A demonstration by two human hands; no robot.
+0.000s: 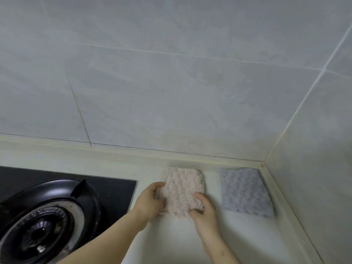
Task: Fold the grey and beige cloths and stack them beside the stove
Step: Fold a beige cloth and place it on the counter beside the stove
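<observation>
Now both hands pinch the folded beige bobbly cloth point(182, 191) on the pale countertop point(238, 235): left hand point(149, 201) its left edge, right hand point(204, 208) its near-right corner. Folded grey bobbly cloth point(245, 191) flat right, apart. Black gas stove point(57, 202) left.

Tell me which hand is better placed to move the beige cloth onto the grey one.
Probably the right hand: it pinches the beige cloth on the side nearest the grey cloth, while the left hand grips the edge nearer the stove.
</observation>
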